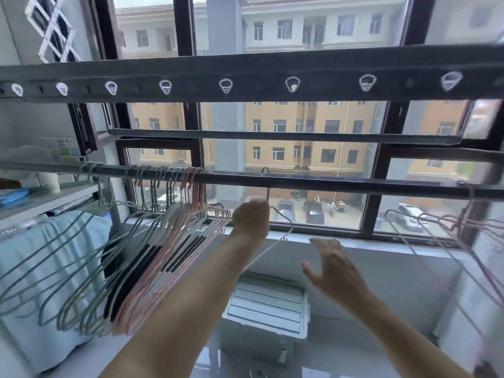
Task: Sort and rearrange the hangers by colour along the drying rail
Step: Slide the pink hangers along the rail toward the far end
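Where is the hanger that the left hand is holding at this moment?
The held hanger hooks over the drying rail near the middle of the head view, just right of the pink hangers; the left hand grips its neck.

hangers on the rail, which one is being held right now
The lone pink hanger mid-rail, gripped by the left hand; the others hang untouched.

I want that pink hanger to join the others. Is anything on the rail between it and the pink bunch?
Nothing visible: the dark metal drying rail is bare between the single pink wire hanger held by the left hand and the bunch of pink hangers.
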{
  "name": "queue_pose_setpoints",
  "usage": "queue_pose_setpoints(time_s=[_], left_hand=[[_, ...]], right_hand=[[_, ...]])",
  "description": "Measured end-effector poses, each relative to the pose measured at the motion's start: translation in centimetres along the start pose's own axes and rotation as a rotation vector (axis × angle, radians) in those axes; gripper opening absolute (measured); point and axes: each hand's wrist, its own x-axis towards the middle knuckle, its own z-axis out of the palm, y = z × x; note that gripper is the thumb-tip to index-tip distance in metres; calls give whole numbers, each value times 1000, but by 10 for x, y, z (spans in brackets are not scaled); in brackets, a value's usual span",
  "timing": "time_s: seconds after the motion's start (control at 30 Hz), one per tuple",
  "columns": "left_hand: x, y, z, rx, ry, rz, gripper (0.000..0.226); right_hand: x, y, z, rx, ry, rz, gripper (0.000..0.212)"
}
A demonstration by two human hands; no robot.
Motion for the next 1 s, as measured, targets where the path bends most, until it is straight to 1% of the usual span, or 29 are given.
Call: queue_pose_setpoints(time_s=[0.1,0.17,0.3,0.43,0.5,0.57,0.63,0.67,0.7,0.77,0.83,0.9,1.0], left_hand=[[-8,15,17,-42,-47,62,34],[-15,20,30,-97,-34,125,36],[-25,26,49,-188,43,297,34],[-26,31,59,-278,155,445,29],[-24,34,62,-355,194,486,29],[-22,38,64,-452,236,566,31],[-21,43,65,-559,253,648,32],[-20,46,65,-601,253,677,31],[-18,49,66,-628,250,697,28],[-15,52,67,-643,240,725,19],[-12,58,65,-648,230,774,12],[-9,68,56,-666,208,824,7],[-4,93,34,-722,202,786,15]], right_hand=[[-2,14,-2,-11,1,45,59],[-5,23,-1,-22,-4,85,60],[-9,37,5,-43,-47,210,65],[-15,46,7,-64,1,317,70],[-18,49,6,-61,-5,339,67],[-19,51,3,-51,-21,351,59],[-22,50,-3,22,25,361,46],[-24,49,-6,76,74,351,42],[-27,48,-9,114,118,332,39],[-31,45,-16,151,143,304,35],[-36,41,-24,165,137,290,37],[-40,39,-35,168,193,292,39],[-39,42,-55,212,282,350,40]])
